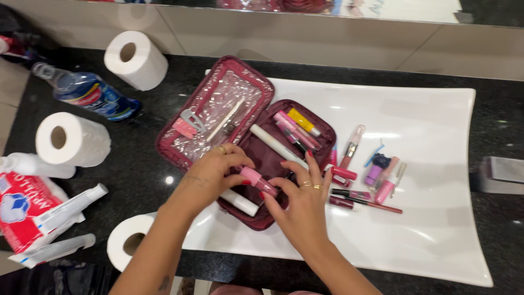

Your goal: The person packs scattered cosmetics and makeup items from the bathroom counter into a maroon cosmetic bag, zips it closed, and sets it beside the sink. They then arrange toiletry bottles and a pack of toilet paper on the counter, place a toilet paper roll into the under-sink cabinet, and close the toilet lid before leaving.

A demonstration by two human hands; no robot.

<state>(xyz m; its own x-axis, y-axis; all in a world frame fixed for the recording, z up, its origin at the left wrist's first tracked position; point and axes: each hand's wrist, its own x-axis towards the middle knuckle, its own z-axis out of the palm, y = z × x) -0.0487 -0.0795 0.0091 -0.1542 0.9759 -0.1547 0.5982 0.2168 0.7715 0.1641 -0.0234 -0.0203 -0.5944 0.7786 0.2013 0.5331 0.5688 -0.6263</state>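
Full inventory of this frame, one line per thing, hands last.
cosmetic bag: 1, maroon with clear pocket, open across the sink's left edge
pink tube: 1, pink, held over the bag
white tubes: 2, white, in the bag
loose cosmetics: about a dozen, mostly pink, in the sink right of the bag
sink: 1, white, set in the black counter
toilet rolls: 3, white, on the counter at left
mouthwash bottle: 1, blue, lying at left
red-and-white pack: 1, far left
left hand: holds the pink tube
right hand: holds the tube's other end

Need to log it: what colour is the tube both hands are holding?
Pink tube, darker at one end; head view.
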